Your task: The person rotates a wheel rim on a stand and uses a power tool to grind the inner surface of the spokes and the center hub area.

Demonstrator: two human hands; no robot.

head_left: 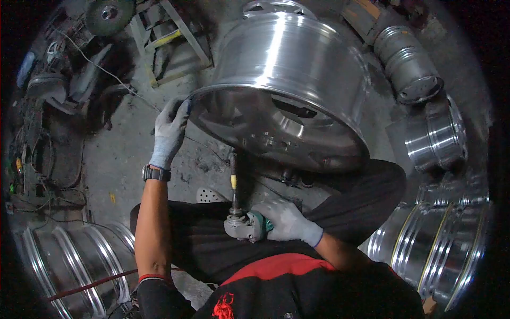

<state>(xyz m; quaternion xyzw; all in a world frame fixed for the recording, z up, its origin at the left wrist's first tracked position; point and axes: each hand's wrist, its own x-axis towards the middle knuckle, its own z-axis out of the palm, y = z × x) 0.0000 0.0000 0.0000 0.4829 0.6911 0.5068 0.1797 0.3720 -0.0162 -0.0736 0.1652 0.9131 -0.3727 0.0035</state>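
Observation:
A large shiny metal wheel rim (297, 58) lies tilted in front of me, its open, darker inner side facing me. My left hand (172, 125), in a grey glove, has its fingers closed on the rim's left edge. My right hand (289, 219), also gloved, is wrapped round a green and grey power tool (247, 226) above my lap. From the tool's head a dark shaft with a yellow band (234, 181) points up toward the rim. Its tip is below the rim's lower edge, seemingly apart from it.
More metal rims are stacked at the lower left (79, 260), lower right (430, 244) and upper right (406, 64). A metal frame stand (180, 40) and a round disc (109, 16) are at the upper left. A thin cable crosses the floor; a perforated shoe (210, 195) shows near my legs.

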